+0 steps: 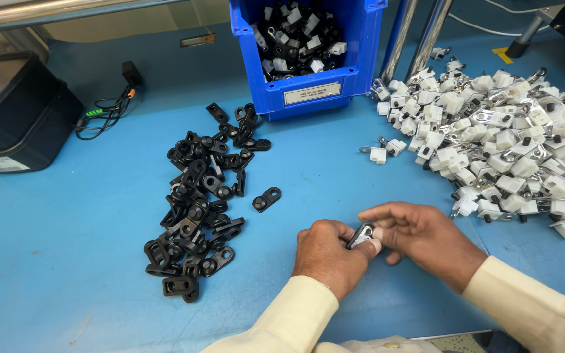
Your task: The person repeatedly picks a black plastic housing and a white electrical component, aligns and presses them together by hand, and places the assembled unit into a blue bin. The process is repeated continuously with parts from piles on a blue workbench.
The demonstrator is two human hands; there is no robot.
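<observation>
My left hand (325,253) and my right hand (420,236) meet low over the blue table (67,261), both pinching one small part (363,234) made of black plastic, white plastic and a metal clip. Fingers cover most of that part. A heap of black plastic pieces (201,202) lies to the left of my hands, with one black piece (266,199) lying apart nearest my left hand. A heap of white-and-metal clip pieces (505,150) spreads to the upper right of my right hand.
A blue bin (308,91) holding several black-and-white assembled parts stands at the back centre. A black box (14,111) sits at the far left, with a black cable (109,108) beside it. Two metal poles (420,33) rise behind the bin.
</observation>
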